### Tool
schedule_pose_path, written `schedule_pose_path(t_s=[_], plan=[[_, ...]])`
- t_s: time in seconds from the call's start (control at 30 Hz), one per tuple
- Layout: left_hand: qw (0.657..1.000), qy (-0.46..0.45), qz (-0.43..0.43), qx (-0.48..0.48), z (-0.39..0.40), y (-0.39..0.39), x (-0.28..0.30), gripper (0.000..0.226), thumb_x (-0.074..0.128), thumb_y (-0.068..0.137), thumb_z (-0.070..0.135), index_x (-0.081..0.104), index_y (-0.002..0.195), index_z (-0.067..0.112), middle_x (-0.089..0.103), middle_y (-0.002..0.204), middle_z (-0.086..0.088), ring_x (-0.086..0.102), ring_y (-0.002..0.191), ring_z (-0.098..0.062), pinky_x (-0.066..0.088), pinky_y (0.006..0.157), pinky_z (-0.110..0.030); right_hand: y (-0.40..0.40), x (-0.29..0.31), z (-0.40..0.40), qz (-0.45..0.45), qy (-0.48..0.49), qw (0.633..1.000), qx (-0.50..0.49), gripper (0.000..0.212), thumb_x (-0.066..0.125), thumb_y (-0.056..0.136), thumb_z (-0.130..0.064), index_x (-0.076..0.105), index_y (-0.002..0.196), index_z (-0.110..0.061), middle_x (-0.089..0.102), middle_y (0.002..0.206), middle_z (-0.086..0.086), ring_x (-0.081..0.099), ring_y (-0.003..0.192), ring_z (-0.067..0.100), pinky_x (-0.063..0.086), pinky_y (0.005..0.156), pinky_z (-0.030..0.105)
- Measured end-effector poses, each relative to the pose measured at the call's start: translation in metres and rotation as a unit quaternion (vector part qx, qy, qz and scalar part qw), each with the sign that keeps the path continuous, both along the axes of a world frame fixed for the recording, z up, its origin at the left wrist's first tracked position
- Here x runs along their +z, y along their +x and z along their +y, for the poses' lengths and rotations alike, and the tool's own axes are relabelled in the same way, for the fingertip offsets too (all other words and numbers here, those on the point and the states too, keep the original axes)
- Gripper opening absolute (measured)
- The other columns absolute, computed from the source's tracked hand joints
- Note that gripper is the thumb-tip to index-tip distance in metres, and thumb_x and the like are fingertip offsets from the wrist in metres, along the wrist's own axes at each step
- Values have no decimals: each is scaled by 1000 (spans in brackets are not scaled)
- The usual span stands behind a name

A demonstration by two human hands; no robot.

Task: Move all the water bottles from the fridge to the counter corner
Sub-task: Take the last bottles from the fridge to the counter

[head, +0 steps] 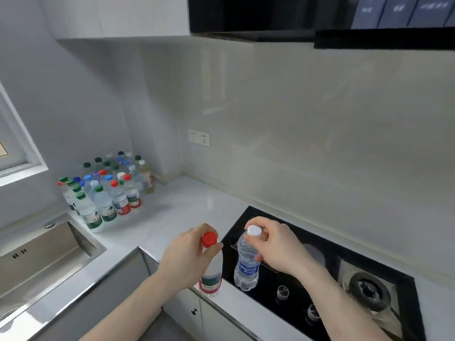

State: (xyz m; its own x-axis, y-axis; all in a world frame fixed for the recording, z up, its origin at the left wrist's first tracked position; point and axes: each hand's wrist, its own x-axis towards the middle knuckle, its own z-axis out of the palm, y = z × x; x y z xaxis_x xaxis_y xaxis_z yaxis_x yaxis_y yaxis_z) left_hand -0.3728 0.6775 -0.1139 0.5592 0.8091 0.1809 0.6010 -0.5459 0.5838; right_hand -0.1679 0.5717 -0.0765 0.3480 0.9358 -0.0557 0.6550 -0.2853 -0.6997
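Most bottles [108, 190] crowd the counter [187, 205] corner, left of centre; my hands, left hand [189, 257] and right hand [275, 244], each grip one more: the red-capped bottle [211, 269] and the white-capped bottle [247, 262].

Two upright bottles [211, 274] [246, 264], many cornered [108, 190].

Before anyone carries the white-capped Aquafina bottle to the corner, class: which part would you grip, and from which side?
Grip the neck just under the white cap, coming from above and the right, as the right hand does. The Aquafina bottle hangs upright, narrow at the neck, and the left hand with the red-capped bottle crowds its left side.
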Motion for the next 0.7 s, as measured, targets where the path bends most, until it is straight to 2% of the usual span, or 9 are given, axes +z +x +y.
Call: schedule_pose_path(t_s=[0.07, 0.13, 0.23, 0.43, 0.6, 0.7], plan=[[1000, 2, 12, 16, 32, -7, 0, 18, 62, 94, 55, 54, 100, 40, 63, 88, 16, 58, 81, -9, 50, 73, -31, -5, 2, 36, 8, 7, 1000, 21, 14, 66, 98, -39, 63, 113, -38, 63, 63, -18, 74, 62, 5, 46, 64, 21], [999, 4, 26, 32, 67, -10, 0, 18, 61, 94, 56, 53, 100, 41, 63, 89, 17, 58, 82, -8, 51, 74, -31, -8, -1, 76, 10, 12, 999, 38, 15, 66, 99, -39, 64, 114, -35, 64, 71, -13, 74, 63, 6, 46, 61, 19], [998, 0, 46, 49, 101, -13, 1, 18, 59, 95, 57, 51, 102, 42, 62, 93, 18, 58, 85, -8, 48, 72, -28, -8, -6, 123, 13, 17, 998, 62, 15, 65, 99, -41, 63, 114, -36, 70, 84, -10, 75, 63, 7, 53, 66, 22], [994, -11, 66, 87, 170, -38, -1, 18, 58, 96, 55, 49, 103, 42, 61, 95, 17, 57, 87, -14, 48, 72, -31, -27, -26, 227, -16, 6, 994, 107, 15, 66, 97, -47, 60, 110, -43, 74, 90, -9, 74, 78, 10, 61, 83, 38], [991, 7, 74, 110, 217, -57, 5, 23, 58, 95, 57, 53, 109, 39, 64, 101, 16, 59, 91, -15, 52, 78, -34, -46, -24, 287, -11, 6, 992, 128, 11, 65, 98, -44, 60, 108, -41, 73, 90, -9, 74, 65, 7, 61, 77, 35], [990, 6, 87, 112, 248, -70, 6, 24, 58, 96, 58, 54, 110, 39, 64, 102, 16, 59, 91, -15, 51, 77, -32, -59, -24, 317, -27, 6, 991, 134, 11, 64, 99, -45, 58, 108, -42, 73, 95, -9, 75, 69, 8, 60, 72, 30]])
